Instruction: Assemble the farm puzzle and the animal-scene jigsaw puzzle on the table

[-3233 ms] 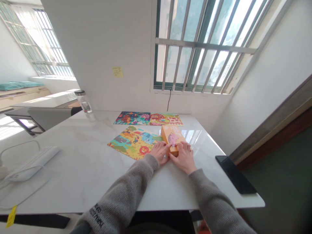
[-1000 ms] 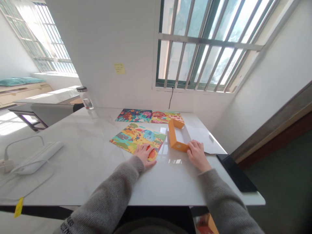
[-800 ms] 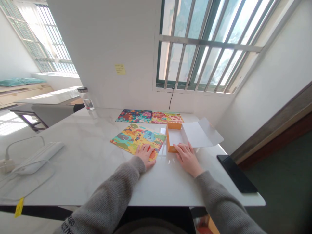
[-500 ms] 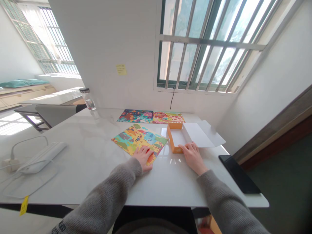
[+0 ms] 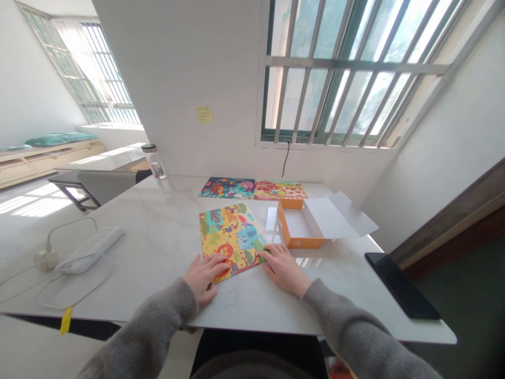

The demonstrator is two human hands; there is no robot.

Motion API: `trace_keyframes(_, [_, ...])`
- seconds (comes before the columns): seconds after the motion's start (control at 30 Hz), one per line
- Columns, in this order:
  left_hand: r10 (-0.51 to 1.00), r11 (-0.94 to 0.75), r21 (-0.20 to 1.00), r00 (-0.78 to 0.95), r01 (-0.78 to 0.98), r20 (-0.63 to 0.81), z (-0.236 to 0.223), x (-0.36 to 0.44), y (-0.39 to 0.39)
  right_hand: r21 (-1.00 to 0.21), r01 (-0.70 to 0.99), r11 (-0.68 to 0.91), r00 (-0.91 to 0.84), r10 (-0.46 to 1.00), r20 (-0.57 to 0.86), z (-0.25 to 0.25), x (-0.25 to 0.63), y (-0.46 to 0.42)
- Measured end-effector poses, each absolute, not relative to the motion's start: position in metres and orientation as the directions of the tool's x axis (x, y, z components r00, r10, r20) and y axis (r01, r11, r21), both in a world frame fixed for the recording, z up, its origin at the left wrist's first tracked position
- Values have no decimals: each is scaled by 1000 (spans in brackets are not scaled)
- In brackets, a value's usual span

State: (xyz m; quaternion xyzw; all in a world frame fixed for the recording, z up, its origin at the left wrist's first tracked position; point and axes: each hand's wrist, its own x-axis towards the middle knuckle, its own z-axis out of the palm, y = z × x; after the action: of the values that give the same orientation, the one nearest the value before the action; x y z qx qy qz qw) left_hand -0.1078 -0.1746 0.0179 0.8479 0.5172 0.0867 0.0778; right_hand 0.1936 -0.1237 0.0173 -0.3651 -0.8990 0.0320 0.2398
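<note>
Left hand [image 5: 204, 280] lies flat, fingers on the lower-left edge of an illustrated animal card [image 5: 232, 239], which sits skewed on the white marble table [image 5: 138, 221]. Right hand [image 5: 282, 268] rests at the card's right corner. Hands apart, neither clamping. Just right of the card: an open orange box [image 5: 298, 226], white flap [image 5: 339, 216] spread beyond it. Two more illustrated cards [image 5: 252, 188] lie behind.

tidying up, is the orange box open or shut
Open: the orange box shows its white inside, and a white flap lies spread out to its right.
</note>
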Motion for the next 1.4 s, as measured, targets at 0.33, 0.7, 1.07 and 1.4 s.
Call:
trace_keyframes(0.33, [775,-620,343,618,706,130,21,-106,-150,-463,562,685,-552,728,406,24,215,-149])
trace_keyframes(0.7, [713,-701,250,655,668,248,18,10,-102,-771,412,485,-295,872,391,11,233,-128])
trace_keyframes(1.07, [730,-683,313,598,660,331,13,34,-91,-664,481,572,-341,820,459,15,230,-127])
trace_keyframes(1.4, [909,-366,841,347,398,231,6,9,-68,-737,508,445,-229,895,383,16,213,-98])
